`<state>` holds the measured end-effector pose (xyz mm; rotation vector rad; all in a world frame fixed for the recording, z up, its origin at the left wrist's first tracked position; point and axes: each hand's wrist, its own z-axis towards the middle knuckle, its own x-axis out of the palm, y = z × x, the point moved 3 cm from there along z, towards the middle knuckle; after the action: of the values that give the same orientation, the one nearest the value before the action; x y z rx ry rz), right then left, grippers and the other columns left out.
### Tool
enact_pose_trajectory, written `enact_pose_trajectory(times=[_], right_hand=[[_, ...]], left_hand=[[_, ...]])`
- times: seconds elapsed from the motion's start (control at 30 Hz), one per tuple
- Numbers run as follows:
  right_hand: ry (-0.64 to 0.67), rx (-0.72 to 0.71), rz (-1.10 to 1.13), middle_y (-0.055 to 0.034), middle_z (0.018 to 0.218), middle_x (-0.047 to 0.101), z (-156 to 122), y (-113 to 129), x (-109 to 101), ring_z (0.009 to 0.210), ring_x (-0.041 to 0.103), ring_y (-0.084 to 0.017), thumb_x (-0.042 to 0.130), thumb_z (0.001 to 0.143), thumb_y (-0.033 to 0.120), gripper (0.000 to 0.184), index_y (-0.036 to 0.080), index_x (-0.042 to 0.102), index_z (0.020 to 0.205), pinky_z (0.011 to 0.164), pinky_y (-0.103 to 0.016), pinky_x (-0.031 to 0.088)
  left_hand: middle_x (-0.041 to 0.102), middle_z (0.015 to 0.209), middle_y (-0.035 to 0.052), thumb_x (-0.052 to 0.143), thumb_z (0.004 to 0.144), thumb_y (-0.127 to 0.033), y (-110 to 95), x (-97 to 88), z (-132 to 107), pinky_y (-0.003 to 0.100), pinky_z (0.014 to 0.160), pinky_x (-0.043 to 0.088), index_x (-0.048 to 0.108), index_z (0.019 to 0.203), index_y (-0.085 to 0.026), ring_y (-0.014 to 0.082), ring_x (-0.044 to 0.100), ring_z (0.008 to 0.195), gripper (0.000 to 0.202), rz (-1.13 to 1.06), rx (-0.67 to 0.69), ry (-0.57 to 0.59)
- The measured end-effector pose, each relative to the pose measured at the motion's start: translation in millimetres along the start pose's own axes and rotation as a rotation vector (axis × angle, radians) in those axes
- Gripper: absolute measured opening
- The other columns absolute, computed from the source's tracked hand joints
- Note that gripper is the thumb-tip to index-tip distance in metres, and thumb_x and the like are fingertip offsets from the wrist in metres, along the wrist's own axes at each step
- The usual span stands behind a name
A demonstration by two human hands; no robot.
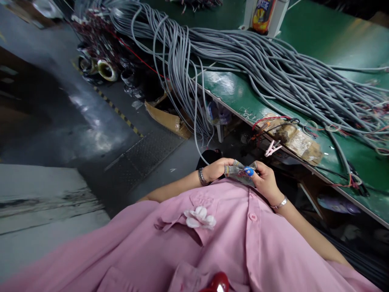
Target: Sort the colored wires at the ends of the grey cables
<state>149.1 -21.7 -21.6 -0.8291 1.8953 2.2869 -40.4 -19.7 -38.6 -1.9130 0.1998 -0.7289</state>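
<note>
My left hand [216, 169] is closed around the end of a grey cable [199, 149] in front of my body. Close beside it, my right hand [267, 182] pinches thin wires [242, 172] at that cable end. A blue cover [249, 171] wraps the right thumb, and grey striped covers [228, 169] sit on some fingertips. How the single wires lie between the fingers is too small to make out. From my left hand the cable runs up to a hanging bunch of grey cables [179, 56] at the table edge.
A thick bundle of grey cables [273, 61] lies along the green table [306, 24]. Near its edge are a taped brown block [298, 140], a pink clip [272, 149] and a soldering-iron-like tool [358, 184]. An open cardboard box [165, 117] and wire spools [107, 70] stand on the floor.
</note>
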Motion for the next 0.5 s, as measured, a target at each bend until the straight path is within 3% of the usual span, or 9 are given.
enact_pose_trajectory(times=[0.13, 0.27, 0.4, 0.5], right_hand=[[0.010, -0.002, -0.024, 0.0002, 0.067, 0.048, 0.6, -0.1, 0.7, 0.062, 0.044, -0.014, 0.062, 0.088, 0.037, 0.029, 0.019, 0.056, 0.067, 0.059, -0.027, 0.037], [-0.034, 0.036, -0.030, -0.0006, 0.069, 0.053, 1.9, -2.8, 0.1, 0.063, 0.046, -0.014, 0.062, 0.088, 0.037, 0.023, 0.019, 0.059, 0.074, 0.059, -0.027, 0.039], [-0.035, 0.053, -0.025, -0.0007, 0.070, 0.055, 2.0, -5.8, 0.9, 0.062, 0.047, -0.014, 0.064, 0.087, 0.039, 0.023, 0.019, 0.060, 0.077, 0.058, -0.027, 0.039], [-0.028, 0.049, -0.011, -0.0018, 0.073, 0.057, 1.9, -5.5, 1.5, 0.065, 0.049, -0.015, 0.059, 0.090, 0.040, 0.024, 0.019, 0.060, 0.080, 0.061, -0.027, 0.041]], left_hand=[[0.068, 0.070, 0.0048, 0.081, 0.066, -0.034, 4.6, -3.0, 4.1, 0.018, 0.051, 0.035, 0.072, 0.081, -0.010, 0.0075, 0.053, 0.054, 0.029, -0.027, -0.098, 0.002], [0.072, 0.080, 0.0099, 0.080, 0.069, -0.034, 4.6, 3.9, 6.6, 0.018, 0.048, 0.031, 0.070, 0.082, -0.009, 0.0102, 0.061, 0.061, 0.030, 0.000, -0.150, 0.081], [0.072, 0.077, 0.0080, 0.078, 0.069, -0.035, 3.5, 8.8, 8.1, 0.017, 0.046, 0.034, 0.068, 0.083, -0.010, 0.0071, 0.056, 0.052, 0.031, 0.049, -0.167, 0.106], [0.068, 0.071, 0.0050, 0.076, 0.072, -0.034, 5.4, 7.3, 9.4, 0.017, 0.047, 0.039, 0.066, 0.081, -0.010, 0.0066, 0.054, 0.050, 0.028, 0.130, -0.134, 0.029]])
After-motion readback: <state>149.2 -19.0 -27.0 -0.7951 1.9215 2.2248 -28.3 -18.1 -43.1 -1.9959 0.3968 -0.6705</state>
